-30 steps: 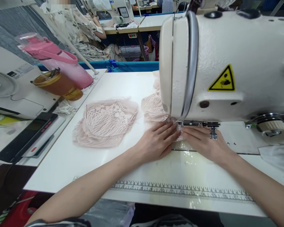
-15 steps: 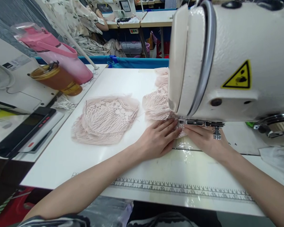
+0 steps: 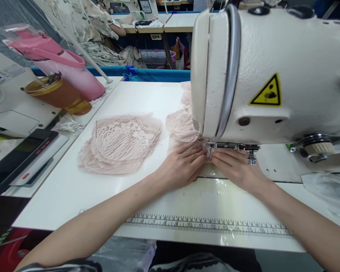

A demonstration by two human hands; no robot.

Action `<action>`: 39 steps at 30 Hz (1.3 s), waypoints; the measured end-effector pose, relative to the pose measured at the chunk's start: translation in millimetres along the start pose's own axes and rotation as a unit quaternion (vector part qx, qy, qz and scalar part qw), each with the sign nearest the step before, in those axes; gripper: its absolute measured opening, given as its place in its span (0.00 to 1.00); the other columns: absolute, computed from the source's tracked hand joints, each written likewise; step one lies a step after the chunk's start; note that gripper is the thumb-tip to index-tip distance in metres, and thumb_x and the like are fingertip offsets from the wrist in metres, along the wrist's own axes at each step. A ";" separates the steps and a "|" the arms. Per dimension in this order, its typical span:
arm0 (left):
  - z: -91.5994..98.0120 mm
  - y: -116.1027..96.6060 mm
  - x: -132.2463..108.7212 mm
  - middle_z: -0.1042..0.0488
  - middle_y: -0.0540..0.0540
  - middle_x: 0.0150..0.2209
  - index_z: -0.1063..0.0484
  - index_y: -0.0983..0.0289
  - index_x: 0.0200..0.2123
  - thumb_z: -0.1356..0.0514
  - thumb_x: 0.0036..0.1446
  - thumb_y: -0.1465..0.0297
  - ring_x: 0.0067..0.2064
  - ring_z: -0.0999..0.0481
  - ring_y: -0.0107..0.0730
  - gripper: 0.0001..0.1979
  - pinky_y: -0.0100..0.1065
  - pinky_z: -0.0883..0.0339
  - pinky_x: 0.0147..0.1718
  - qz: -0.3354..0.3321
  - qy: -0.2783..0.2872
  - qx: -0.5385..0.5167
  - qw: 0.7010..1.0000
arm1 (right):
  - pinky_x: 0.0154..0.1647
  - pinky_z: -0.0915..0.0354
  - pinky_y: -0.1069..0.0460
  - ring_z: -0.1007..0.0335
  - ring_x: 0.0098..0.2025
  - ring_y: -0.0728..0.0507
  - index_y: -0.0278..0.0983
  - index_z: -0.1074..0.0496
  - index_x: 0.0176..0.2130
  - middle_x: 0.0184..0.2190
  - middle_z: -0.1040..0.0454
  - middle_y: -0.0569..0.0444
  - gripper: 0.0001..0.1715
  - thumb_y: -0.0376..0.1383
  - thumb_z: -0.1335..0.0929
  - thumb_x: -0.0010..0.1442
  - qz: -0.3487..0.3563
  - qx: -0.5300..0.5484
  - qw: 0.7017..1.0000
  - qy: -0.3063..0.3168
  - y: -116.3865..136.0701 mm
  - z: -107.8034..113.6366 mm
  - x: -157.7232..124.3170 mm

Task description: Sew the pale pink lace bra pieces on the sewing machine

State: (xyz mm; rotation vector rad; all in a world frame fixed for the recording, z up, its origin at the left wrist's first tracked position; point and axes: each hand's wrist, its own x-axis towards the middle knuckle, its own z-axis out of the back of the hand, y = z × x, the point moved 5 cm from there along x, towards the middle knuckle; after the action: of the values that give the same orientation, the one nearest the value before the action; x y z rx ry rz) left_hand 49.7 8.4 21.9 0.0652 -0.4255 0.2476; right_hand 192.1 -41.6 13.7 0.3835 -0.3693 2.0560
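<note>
Pale pink lace fabric (image 3: 183, 124) runs under the head of a white sewing machine (image 3: 226, 105), partly hidden behind it. My left hand (image 3: 184, 162) lies flat on the near edge of this lace, fingers stretched toward the metal presser foot area (image 3: 215, 145). On the other side of the foot, my right hand (image 3: 238, 166) rests flat with its fingers extended, touching the lace edge; the machine's attachment covers part of it. Between the fingertips a small strip of lace shows. Left of my left hand, a stack of similar pink lace pieces (image 3: 121, 145) lies on the white table.
A measuring scale (image 3: 209, 224) is printed along the table's front edge. To the left stand a pink bottle (image 3: 62, 64), an amber cup (image 3: 59, 94) and a black device (image 3: 22, 158). White sheer material (image 3: 325, 192) lies at right. Another person's sleeve (image 3: 82, 19) shows behind.
The view has shifted, so the machine, table and lace stack sit further left in the picture. Both hands stay beside the foot, the right fingertips slightly nearer to it.
</note>
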 end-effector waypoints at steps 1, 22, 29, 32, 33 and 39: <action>-0.3 0.9 0.1 0.24 0.57 0.48 0.28 0.68 0.44 0.50 0.64 0.75 0.51 0.24 0.36 0.12 0.43 0.35 0.58 0.003 0.001 0.001 1.000 | 0.37 0.36 0.53 0.29 0.43 0.48 0.38 0.26 0.41 0.40 0.22 0.55 0.17 0.24 0.40 0.63 0.011 0.014 1.000 0.004 0.6 -2.5 0.1; -5.3 5.9 -6.8 0.29 0.60 0.55 0.31 0.71 0.54 0.48 0.62 0.71 0.56 0.29 0.42 0.18 0.46 0.35 0.58 -0.003 0.044 0.013 0.999 | 0.56 0.36 0.51 0.27 0.45 0.51 0.37 0.25 0.37 0.40 0.21 0.58 0.10 0.27 0.35 0.61 0.028 0.045 0.995 -0.082 15.4 5.4 0.0; -5.7 1.6 -5.7 0.28 0.60 0.54 0.30 0.71 0.53 0.49 0.64 0.71 0.55 0.27 0.40 0.17 0.45 0.34 0.57 0.000 0.033 0.027 0.999 | 0.54 0.36 0.50 0.28 0.46 0.49 0.36 0.27 0.42 0.40 0.21 0.56 0.11 0.28 0.35 0.61 0.017 0.033 0.998 -0.053 13.6 2.7 0.9; -5.4 0.1 -4.9 0.27 0.61 0.53 0.30 0.72 0.52 0.48 0.63 0.71 0.54 0.26 0.42 0.17 0.45 0.33 0.56 0.004 0.025 0.033 0.999 | 0.53 0.35 0.50 0.28 0.46 0.48 0.35 0.27 0.42 0.39 0.22 0.54 0.10 0.29 0.36 0.62 0.016 0.032 0.999 -0.037 14.3 2.5 2.4; -5.4 -0.2 -4.6 0.27 0.61 0.53 0.30 0.72 0.52 0.48 0.63 0.71 0.54 0.26 0.42 0.17 0.45 0.33 0.56 0.007 0.024 0.034 0.999 | 0.53 0.35 0.50 0.28 0.46 0.48 0.34 0.26 0.42 0.39 0.22 0.53 0.10 0.29 0.36 0.62 0.017 0.032 0.999 -0.037 14.6 2.9 2.7; -7.6 -2.4 -4.3 0.27 0.63 0.53 0.30 0.72 0.53 0.49 0.63 0.70 0.55 0.28 0.43 0.18 0.47 0.35 0.58 0.033 0.030 0.026 0.999 | 0.52 0.35 0.50 0.29 0.47 0.47 0.33 0.25 0.41 0.39 0.23 0.51 0.10 0.31 0.36 0.63 0.015 0.034 0.999 -0.039 14.8 3.8 3.2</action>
State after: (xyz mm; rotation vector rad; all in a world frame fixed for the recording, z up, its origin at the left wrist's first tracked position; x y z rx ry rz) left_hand 49.6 6.0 13.1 0.0940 -0.3625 0.3248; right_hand 178.1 -47.7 16.9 0.5030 -0.3529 2.0906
